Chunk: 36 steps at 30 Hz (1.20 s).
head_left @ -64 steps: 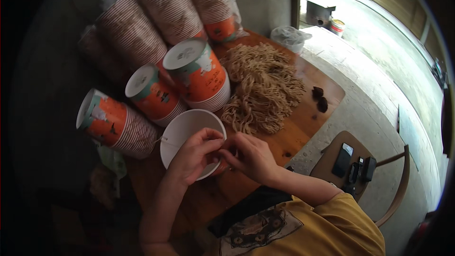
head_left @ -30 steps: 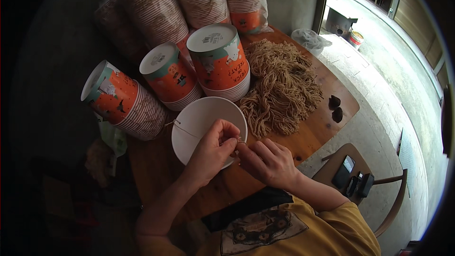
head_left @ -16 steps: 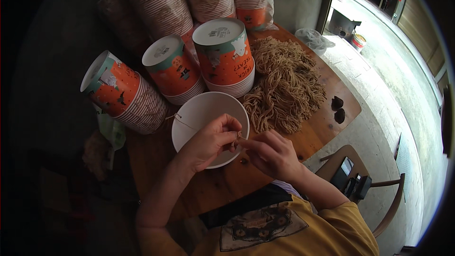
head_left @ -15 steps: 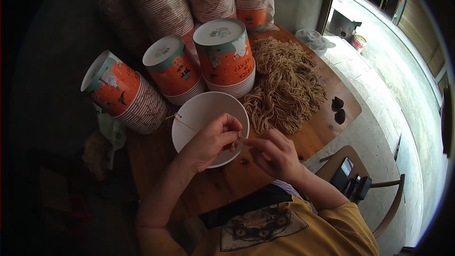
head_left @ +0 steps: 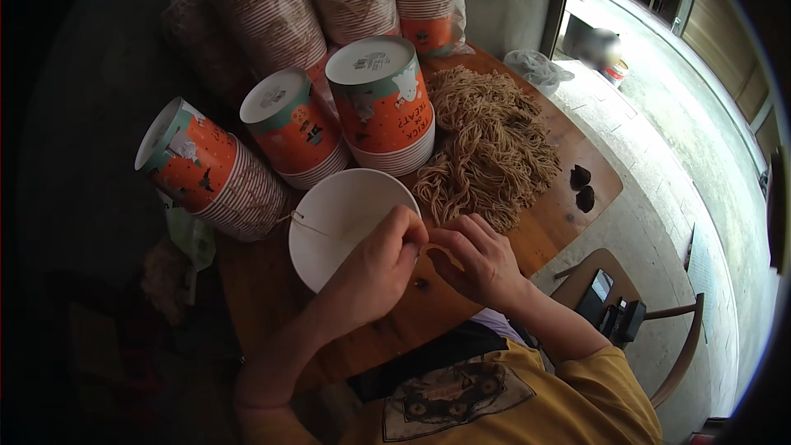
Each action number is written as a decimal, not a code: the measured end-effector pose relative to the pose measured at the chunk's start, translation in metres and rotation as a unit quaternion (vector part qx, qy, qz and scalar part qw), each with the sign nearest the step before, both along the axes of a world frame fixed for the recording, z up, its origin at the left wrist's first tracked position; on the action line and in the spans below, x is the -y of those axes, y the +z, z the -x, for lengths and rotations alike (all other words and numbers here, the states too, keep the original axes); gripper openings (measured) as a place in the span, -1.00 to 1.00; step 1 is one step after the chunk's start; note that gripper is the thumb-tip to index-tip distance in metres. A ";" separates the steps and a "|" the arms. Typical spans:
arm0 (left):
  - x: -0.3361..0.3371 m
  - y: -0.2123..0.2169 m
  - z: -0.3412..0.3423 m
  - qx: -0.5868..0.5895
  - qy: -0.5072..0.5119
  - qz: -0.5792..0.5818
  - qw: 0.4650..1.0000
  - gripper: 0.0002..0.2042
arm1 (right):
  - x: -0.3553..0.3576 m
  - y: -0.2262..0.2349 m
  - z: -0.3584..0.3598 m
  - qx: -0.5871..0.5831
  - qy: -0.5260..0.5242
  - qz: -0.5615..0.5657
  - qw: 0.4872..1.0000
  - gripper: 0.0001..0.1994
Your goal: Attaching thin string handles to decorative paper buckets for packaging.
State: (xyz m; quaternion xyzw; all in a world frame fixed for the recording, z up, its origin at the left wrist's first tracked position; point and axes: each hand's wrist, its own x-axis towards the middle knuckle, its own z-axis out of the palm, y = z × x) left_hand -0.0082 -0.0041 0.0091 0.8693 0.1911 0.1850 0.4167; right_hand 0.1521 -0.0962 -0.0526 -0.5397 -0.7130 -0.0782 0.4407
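Note:
A white paper bucket rests tilted on the wooden table in front of me, its mouth toward me. A thin tan cord passes through its left wall and runs across the inside. My left hand is closed in a pinch at the bucket's right rim, on the cord's end, which its fingers mostly hide. My right hand meets it there, just right of the rim. Its fingers are curled, the index fingertip touching the left fingers; whatever it pinches is hidden.
A large heap of tan cords lies at the right back. Upturned orange printed buckets stand in stacks behind the white one, with plastic-wrapped stacks farther back. Two dark lumps sit near the right table edge. A chair holds a phone.
My left hand has turned, its back now more toward me, and its fingers have closed over the cord end. My right fingers have come up against it. The whole view has shifted slightly.

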 end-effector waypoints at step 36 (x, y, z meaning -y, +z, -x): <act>-0.013 -0.013 0.014 -0.022 0.040 0.296 0.954 -0.89 | -0.013 0.006 -0.011 -0.245 0.117 0.160 0.949 -0.80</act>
